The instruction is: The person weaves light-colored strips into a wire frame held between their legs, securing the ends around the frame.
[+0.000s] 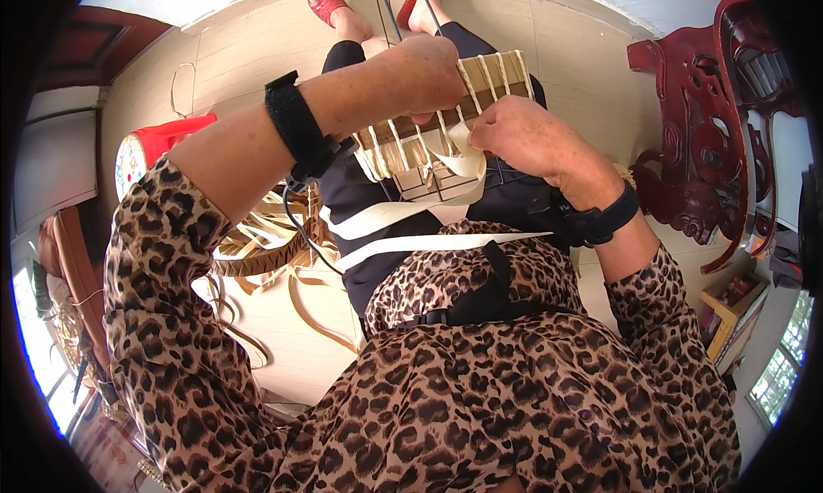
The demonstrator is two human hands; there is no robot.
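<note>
Across my lap lies a piece of weaving with pale and brown bands, crossed by several pale cords on a thin dark wire frame. My right hand is closed at its near right side, thumb and fingers pinching a flat cream strip. That strip loops down below the weaving, and long cream lengths trail over my thighs. Over the far left part of the weaving, my left hand is curled with its back up. Its fingers are mostly hidden, so what they grip does not show.
Beside my left leg is a bundle of pale and brown strips, with loose strips on the tiled floor. A red object with a round patterned face stands farther left. Carved dark-red wooden furniture stands at the right.
</note>
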